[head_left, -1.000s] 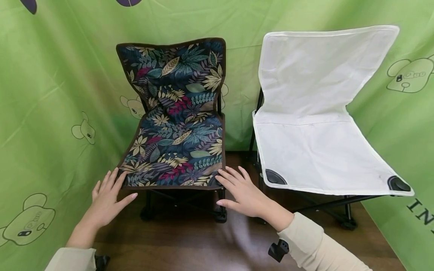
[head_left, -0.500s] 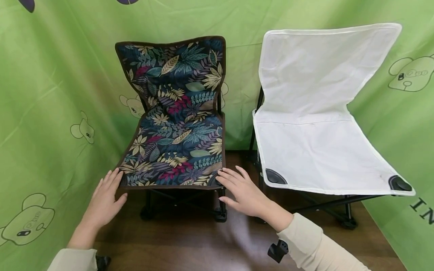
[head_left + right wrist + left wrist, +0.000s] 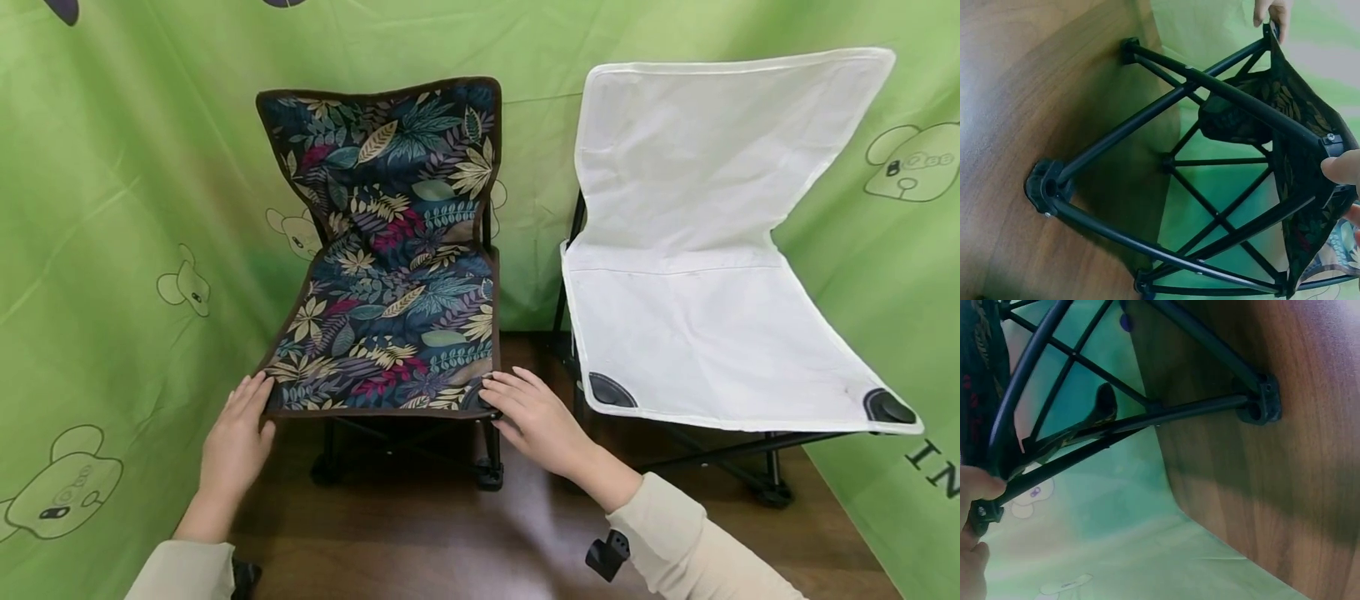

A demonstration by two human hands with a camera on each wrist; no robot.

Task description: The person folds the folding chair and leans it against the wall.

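Note:
A folding chair (image 3: 382, 333) with dark leaf-print fabric and brown edging stands unfolded on its black metal legs. My left hand (image 3: 236, 437) grips the front left corner of its seat, fingers on top and thumb tucked below. At the front right corner my right hand (image 3: 532, 421) holds on the same way. From underneath, the right wrist view has my right thumb (image 3: 1342, 169) against the black corner joint (image 3: 1332, 145), beneath crossed tubes. In the left wrist view another corner joint (image 3: 986, 511) sits between my thumb and fingers.
A white folding chair (image 3: 675, 333) with black corner patches stands close by on the right. Green printed cloth (image 3: 112, 250) hangs behind and at both sides. The floor (image 3: 420, 542) is brown wood-look.
My left hand has moved slightly inward onto the front left corner, and its thumb has drawn in under the edge. The right thumb has also tucked in below its corner. The chairs stay put.

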